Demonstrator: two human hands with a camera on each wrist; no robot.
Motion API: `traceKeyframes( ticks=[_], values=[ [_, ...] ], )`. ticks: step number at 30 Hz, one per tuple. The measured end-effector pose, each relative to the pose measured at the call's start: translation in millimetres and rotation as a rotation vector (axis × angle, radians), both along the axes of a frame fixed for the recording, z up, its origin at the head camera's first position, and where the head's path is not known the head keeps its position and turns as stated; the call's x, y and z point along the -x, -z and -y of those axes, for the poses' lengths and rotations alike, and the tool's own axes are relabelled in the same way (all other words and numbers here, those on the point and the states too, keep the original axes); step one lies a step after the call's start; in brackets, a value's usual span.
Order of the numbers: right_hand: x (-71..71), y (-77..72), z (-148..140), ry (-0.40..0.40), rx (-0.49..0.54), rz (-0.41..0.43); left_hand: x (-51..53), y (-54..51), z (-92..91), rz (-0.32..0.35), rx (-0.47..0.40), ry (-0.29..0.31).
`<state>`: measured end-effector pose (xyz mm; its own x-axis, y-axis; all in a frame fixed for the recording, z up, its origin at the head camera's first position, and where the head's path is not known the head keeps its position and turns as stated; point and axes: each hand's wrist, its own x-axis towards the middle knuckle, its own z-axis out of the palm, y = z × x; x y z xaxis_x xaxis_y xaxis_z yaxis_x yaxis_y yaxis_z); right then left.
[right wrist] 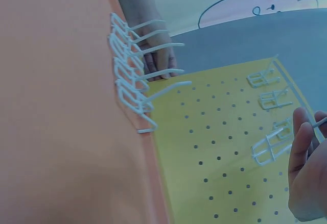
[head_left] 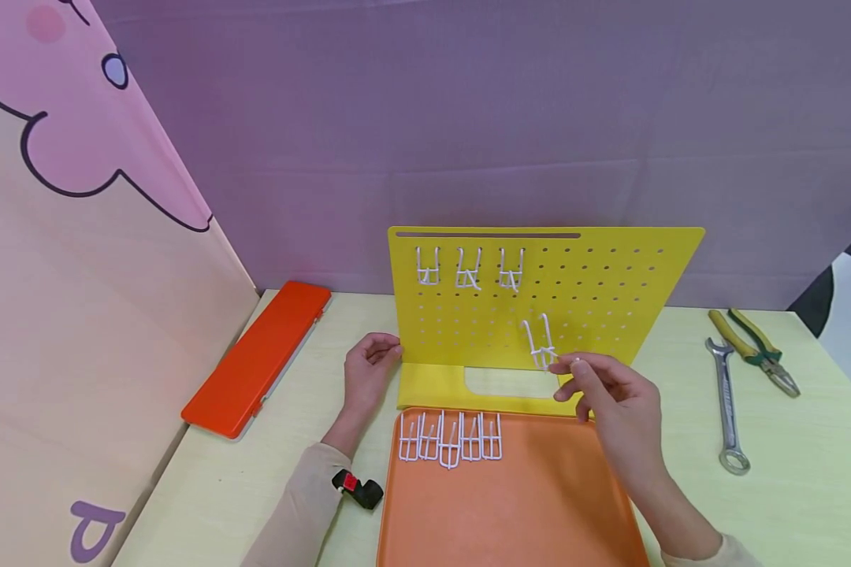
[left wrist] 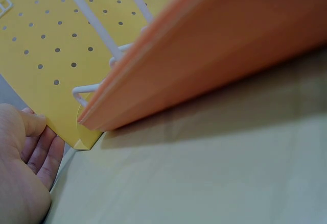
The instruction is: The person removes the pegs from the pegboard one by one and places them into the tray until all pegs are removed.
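Note:
A yellow pegboard (head_left: pixel 482 353) stands upright on its base. My left hand (head_left: pixel 369 375) holds its left edge; in the left wrist view the thumb lies in front of the board and the fingers curl at its edge. My right hand (head_left: pixel 620 402) pinches a white wire hook (head_left: pixel 542 349) by its prong, between thumb and fingertips, in front of the board's lower middle. The hook's two long arms point up. Three similar hooks (head_left: pixel 429 270) hang in the top row at the board's left. Several more hooks (head_left: pixel 450 446) lie side by side on an orange tray (head_left: pixel 496 512).
A red case (head_left: pixel 262 358) lies at the left of the table. To the right are a combination wrench (head_left: pixel 727 405) and pliers (head_left: pixel 759 352) with yellow-green handles. A grey curtain (head_left: pixel 482 118) stands behind the board, and the tray's far edge meets the board's base.

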<state>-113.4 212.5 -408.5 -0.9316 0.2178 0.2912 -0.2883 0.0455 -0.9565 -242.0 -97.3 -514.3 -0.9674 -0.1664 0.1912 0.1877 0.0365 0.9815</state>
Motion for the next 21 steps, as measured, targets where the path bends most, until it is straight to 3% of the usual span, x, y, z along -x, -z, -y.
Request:
traceKeyframes(
  ticks=[9, 16, 21],
  values=[
    [-5.7, 9.9, 0, 0.02, -0.127, 0.079, 1.1, 2.0, 1.1, 0.005, 0.002, -0.003],
    [-6.0, 16.8, -1, -0.042, -0.053, 0.073, 2.3, 2.2, 0.7, 0.009, 0.0, -0.009],
    [-5.5, 21.0, -2, -0.088, -0.077, 0.126, 1.8, 1.7, 0.2, 0.012, 0.003, -0.013]
  ],
)
